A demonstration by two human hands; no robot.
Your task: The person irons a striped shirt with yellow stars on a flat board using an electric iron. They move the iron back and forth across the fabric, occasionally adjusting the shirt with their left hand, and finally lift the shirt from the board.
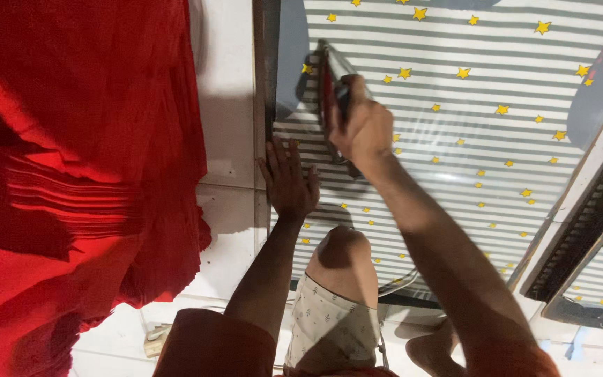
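The right hand (363, 129) was clenched round the dark handle of a flat metal iron (331, 77), which stood near the left edge of the striped, star-printed cloth (469, 139) covering the desk. The left hand (289, 183) lay released, palm down and fingers spread, on that smooth cloth at the same edge, just beside the iron; crumpled, pleated red fabric (78, 160) was heaped well apart to the left, with bare cloth stretching to the right

cloth (497, 105) showing grey-white stripes (yellow stars scattered) | fabric pile (71, 174) glowing red | shorts (329, 328) showing cream, small-sprigged
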